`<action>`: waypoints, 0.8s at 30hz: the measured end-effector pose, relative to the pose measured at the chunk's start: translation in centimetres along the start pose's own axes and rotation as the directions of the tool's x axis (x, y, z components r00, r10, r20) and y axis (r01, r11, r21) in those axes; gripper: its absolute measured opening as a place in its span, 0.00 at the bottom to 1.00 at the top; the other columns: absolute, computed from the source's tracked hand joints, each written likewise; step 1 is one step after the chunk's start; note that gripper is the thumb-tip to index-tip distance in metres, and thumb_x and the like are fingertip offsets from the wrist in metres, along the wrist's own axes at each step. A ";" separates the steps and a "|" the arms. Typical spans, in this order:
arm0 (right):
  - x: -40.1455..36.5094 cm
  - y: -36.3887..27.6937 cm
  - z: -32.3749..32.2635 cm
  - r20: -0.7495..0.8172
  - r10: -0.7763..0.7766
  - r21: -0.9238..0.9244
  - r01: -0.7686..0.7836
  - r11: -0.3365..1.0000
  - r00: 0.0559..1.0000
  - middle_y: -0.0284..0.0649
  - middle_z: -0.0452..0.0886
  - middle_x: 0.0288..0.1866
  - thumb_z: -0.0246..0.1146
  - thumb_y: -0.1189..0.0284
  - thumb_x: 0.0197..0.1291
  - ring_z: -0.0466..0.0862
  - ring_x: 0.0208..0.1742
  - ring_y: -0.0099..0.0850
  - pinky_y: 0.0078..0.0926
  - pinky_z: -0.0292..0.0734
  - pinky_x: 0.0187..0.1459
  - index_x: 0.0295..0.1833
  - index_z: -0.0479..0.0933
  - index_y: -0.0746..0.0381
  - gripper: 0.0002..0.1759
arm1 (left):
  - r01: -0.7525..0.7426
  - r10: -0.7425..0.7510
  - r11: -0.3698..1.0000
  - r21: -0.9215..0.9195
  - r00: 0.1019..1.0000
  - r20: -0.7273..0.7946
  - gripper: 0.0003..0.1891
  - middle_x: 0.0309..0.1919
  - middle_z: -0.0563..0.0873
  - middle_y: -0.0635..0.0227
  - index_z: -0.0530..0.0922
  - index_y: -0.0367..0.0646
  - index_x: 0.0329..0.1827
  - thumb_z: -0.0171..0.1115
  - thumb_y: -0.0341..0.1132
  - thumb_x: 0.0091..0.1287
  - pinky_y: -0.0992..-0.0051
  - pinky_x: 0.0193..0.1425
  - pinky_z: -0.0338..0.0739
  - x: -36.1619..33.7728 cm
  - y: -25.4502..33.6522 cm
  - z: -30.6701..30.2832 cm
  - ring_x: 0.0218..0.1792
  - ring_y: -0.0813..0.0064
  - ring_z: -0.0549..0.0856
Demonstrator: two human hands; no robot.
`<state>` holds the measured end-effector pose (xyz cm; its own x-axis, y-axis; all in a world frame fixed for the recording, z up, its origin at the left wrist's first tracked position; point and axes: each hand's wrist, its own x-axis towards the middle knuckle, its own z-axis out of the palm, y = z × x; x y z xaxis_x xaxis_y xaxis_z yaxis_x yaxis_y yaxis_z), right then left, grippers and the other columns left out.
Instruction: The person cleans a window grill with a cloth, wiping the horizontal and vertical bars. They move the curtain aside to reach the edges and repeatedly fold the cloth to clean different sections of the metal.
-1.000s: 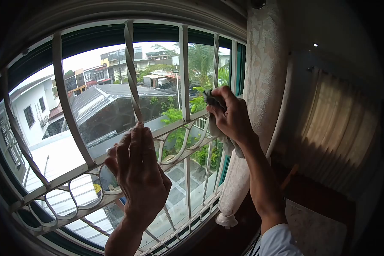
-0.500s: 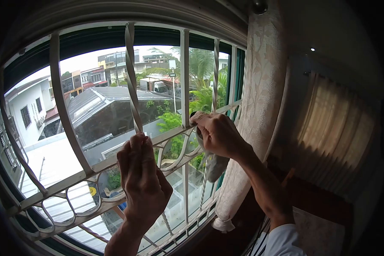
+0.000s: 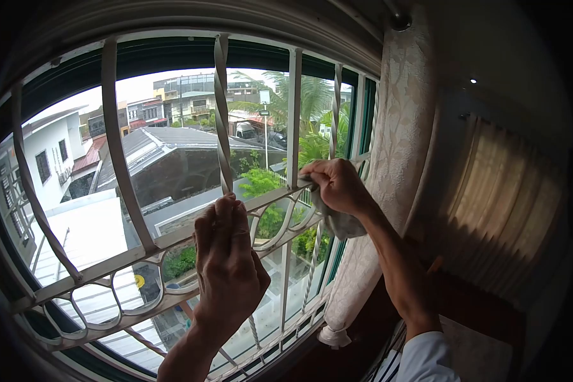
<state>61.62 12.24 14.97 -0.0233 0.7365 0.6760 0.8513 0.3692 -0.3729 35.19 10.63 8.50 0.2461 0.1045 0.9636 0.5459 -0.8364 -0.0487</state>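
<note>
A white metal window grille [image 3: 137, 256] with straight and twisted bars spans the window in front of me. My left hand [image 3: 229, 261] has its fingers wrapped round the grille's horizontal rail, at the foot of a twisted bar [image 3: 221, 114]. Further right, my right hand [image 3: 337, 184] is closed on a grey cloth [image 3: 342, 224], pressing it against the same rail beside a straight upright [image 3: 294, 121]. Most of the cloth hangs loose below the fist.
A rolled, patterned curtain [image 3: 398, 127] hangs just right of my right hand. Another curtain [image 3: 503, 197] covers a window on the far right wall. Outside the glass are roofs [image 3: 178, 159], houses and green plants.
The view has shifted, so the grille and both hands appear further right. The cloth's hanging end has swung and bunched up under my right hand. My left hand keeps its hold.
</note>
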 end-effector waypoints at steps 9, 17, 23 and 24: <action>0.7 2.2 0.3 -0.121 -0.081 -0.165 0.061 0.984 0.989 0.49 0.91 0.42 0.59 0.79 0.68 0.92 0.45 0.44 0.36 0.85 0.49 0.51 0.87 0.61 0.13 | 0.005 -0.005 1.000 -0.012 1.000 0.002 0.28 0.60 0.82 0.36 0.76 0.22 0.66 0.52 0.11 0.58 0.49 0.67 0.76 -0.4 -0.2 -0.1 0.60 0.39 0.81; -1.7 3.9 0.1 -0.211 -0.146 -0.203 0.102 0.974 0.967 0.49 0.90 0.40 0.59 0.77 0.69 0.91 0.45 0.49 0.42 0.85 0.47 0.57 0.86 0.58 0.16 | 0.004 -0.004 0.999 -0.036 1.000 0.000 0.29 0.60 0.82 0.33 0.77 0.20 0.64 0.52 0.12 0.55 0.48 0.70 0.75 -0.1 -0.2 0.0 0.61 0.36 0.80; -4.3 -0.5 2.2 -0.383 -0.341 -0.176 0.294 0.939 0.859 0.58 0.87 0.52 0.61 0.82 0.62 0.88 0.54 0.55 0.43 0.85 0.56 0.57 0.82 0.70 0.17 | 0.006 -0.003 0.995 -0.096 0.999 0.033 0.27 0.61 0.81 0.31 0.77 0.18 0.63 0.52 0.13 0.56 0.49 0.72 0.74 0.5 -0.3 -1.1 0.63 0.34 0.80; -4.6 -2.4 2.1 -0.421 -0.453 -0.245 0.383 0.891 0.786 0.58 0.88 0.52 0.62 0.84 0.62 0.88 0.56 0.54 0.43 0.85 0.59 0.57 0.83 0.70 0.18 | 0.012 -0.007 0.995 -0.102 0.999 0.051 0.27 0.62 0.81 0.33 0.77 0.20 0.64 0.53 0.14 0.58 0.50 0.73 0.74 0.6 -0.4 -1.4 0.64 0.35 0.79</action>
<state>58.61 9.12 11.42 -0.1831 0.1723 0.9679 0.8777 0.4721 0.0820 34.02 10.31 9.44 0.2831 0.1379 0.9491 0.4644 -0.8856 -0.0098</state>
